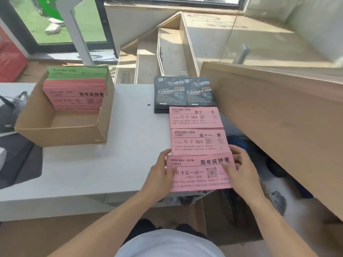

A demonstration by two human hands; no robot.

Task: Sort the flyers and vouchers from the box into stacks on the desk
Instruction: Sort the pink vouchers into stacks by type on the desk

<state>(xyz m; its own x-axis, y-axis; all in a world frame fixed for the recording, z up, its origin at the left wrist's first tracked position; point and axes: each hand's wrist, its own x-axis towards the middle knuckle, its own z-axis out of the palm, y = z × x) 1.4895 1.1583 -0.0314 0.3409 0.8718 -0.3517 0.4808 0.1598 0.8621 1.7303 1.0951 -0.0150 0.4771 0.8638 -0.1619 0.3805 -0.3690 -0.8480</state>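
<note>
Landmark: the open brown cardboard box on the grey-white desk.

Inside the box, against its far wall, stood a pack of pink paper vouchers with green paper vouchers behind them. The near half of the box floor showed bare cardboard.

Right of the box, four piles ran in a column toward the person. Farthest: two side-by-side stacks of black glossy flyers. Next, a pink voucher pile printed "365", then a second pink "365" pile overlapping toward the near edge. Nearest, at the desk's front edge and well right of the box: the pink anniversary voucher stack, long axis running left-right across the desk.

The left hand lay on that stack's left short end, fingers curled around the edge, thumb on top. The right hand sat on the right short end, fingers lightly spread and flat on the top sheet; whether the thumb tucked under the edge could not be told. The stack lay between the two hands, each at one end of its long axis.

Judgement: stack being squared or set down. The matching pink vouchers remained in the box, up and left of both hands; the left hand was the nearer for the next reach.
</note>
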